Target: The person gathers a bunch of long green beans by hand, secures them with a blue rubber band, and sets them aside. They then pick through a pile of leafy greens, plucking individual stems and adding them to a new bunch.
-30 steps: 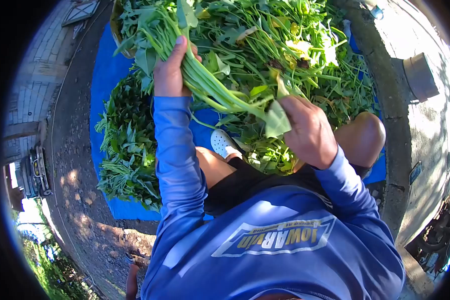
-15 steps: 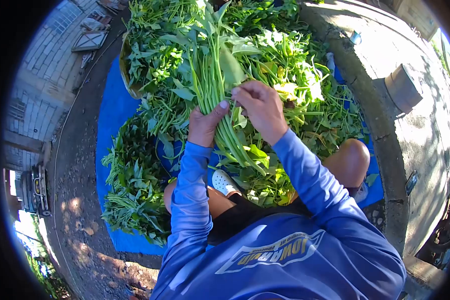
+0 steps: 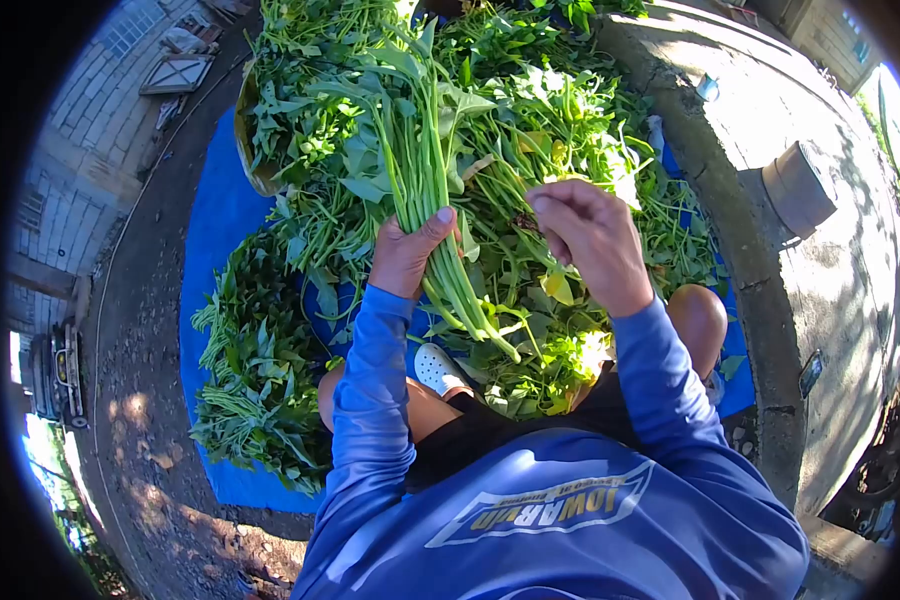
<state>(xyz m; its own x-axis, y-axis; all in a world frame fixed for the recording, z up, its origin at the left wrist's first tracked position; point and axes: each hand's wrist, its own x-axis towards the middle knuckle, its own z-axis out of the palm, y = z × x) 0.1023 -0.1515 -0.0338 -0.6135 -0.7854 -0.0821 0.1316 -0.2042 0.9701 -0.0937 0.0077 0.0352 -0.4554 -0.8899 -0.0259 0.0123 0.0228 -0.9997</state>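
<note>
My left hand [image 3: 412,248] is wrapped round a bunch of leafy green stems [image 3: 417,165] that looks like water spinach. Its leaves point away from me, and the cut stem ends hang toward my lap. To the right of the bunch, apart from it, is my right hand [image 3: 592,232], thumb and fingers pinched together. A small dark, withered bit [image 3: 526,221] shows by those fingertips; whether they grip it I cannot make out. Beneath both hands spreads a large heap of loose greens [image 3: 560,120].
The heap rests on a blue tarp [image 3: 220,190]. Stacked bundles of greens [image 3: 260,370] lie at the left. A concrete ledge [image 3: 740,260] with a round, pot-like block [image 3: 798,190] borders the right side. My white clog [image 3: 436,368] stands close to the greens.
My right hand has moved away from the bunch, to the right and slightly toward me. The blurred leaf beside its fingers no longer shows there. My left hand keeps its hold.
</note>
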